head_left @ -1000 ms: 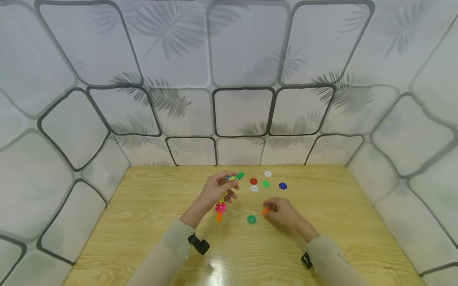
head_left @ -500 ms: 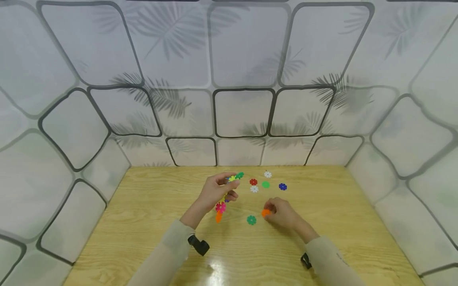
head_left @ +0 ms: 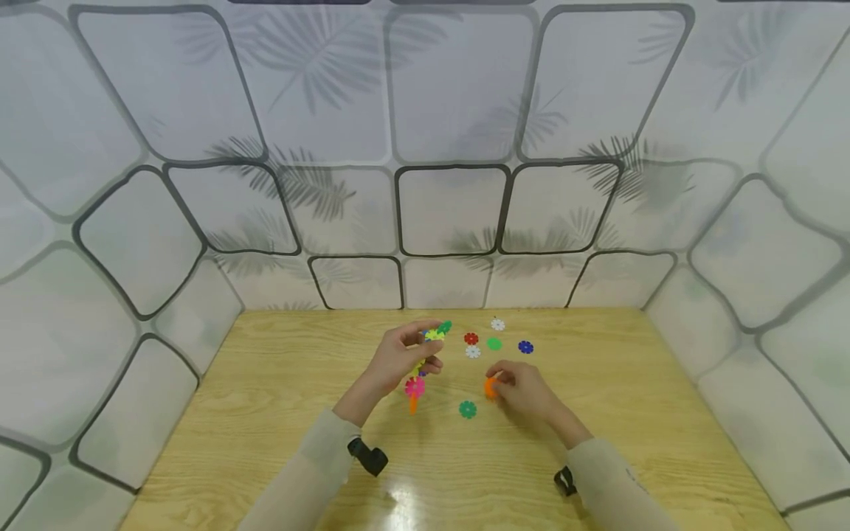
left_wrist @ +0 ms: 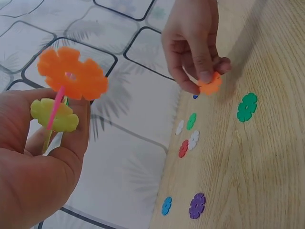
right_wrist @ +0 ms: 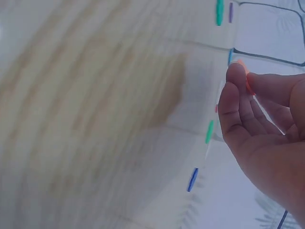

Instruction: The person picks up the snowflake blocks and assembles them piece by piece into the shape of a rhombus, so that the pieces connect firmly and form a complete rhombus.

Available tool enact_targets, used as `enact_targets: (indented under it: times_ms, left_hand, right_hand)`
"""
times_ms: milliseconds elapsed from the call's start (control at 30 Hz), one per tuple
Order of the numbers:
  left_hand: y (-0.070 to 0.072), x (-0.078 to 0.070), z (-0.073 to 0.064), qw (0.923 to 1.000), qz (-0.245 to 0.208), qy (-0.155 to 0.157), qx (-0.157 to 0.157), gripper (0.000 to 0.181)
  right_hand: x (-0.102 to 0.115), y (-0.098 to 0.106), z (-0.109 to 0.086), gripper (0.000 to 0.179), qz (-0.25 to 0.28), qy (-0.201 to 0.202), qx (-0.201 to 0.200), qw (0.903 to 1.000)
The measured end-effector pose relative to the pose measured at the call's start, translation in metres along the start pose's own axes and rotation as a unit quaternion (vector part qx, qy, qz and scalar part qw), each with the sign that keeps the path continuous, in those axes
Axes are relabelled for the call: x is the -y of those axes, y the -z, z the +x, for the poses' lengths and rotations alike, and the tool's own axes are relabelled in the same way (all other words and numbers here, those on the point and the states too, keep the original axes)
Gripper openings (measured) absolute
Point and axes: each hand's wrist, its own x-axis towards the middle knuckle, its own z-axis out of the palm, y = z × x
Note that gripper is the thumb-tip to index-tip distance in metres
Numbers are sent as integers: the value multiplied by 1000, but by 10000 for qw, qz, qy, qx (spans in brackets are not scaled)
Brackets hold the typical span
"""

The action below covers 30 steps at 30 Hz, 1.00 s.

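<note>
My left hand (head_left: 397, 360) holds a linked chain of flower-shaped plastic discs between thumb and fingers, above the table. A green disc (head_left: 445, 327) and a yellow one (head_left: 434, 335) stick out at its top; a pink disc (head_left: 415, 386) hangs low, with an orange disc (left_wrist: 71, 74) slotted at the end. Fingers hide the chain's middle. My right hand (head_left: 527, 389) pinches a single orange disc (left_wrist: 210, 85) by its edge, thumb against fingertips, over the table to the right of the chain. Just left of and below that hand lies a loose green disc (head_left: 468, 409).
Farther back on the wooden table (head_left: 279, 413) lie loose discs: red (head_left: 471, 338), white (head_left: 473, 352), light green (head_left: 494, 344), dark blue (head_left: 526, 346) and another white (head_left: 498, 324). The left wrist view adds a purple disc (left_wrist: 197, 206) and a light blue one (left_wrist: 166, 205). Patterned panels enclose the table.
My right hand has risen slightly with the orange disc, which has turned in the fingers. The chain in my left hand has tilted a little, its pink lower end shifting right.
</note>
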Motion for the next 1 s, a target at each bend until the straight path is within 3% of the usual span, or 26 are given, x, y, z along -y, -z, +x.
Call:
enact_targets:
  times_ms: [233, 667, 1000]
  left_hand:
    - [-1, -2, -1, 9999, 144, -4, 32, 48]
    - [1, 4, -1, 9989, 336, 19, 333, 49]
    - [2, 4, 0, 9984, 291, 184, 449, 51]
  right_hand:
    - [18, 12, 4, 20, 530, 166, -323, 9979]
    - [56, 31, 15, 29, 1322, -46, -998, 9862]
    - [68, 38, 19, 32, 1644, 40, -1035, 9809]
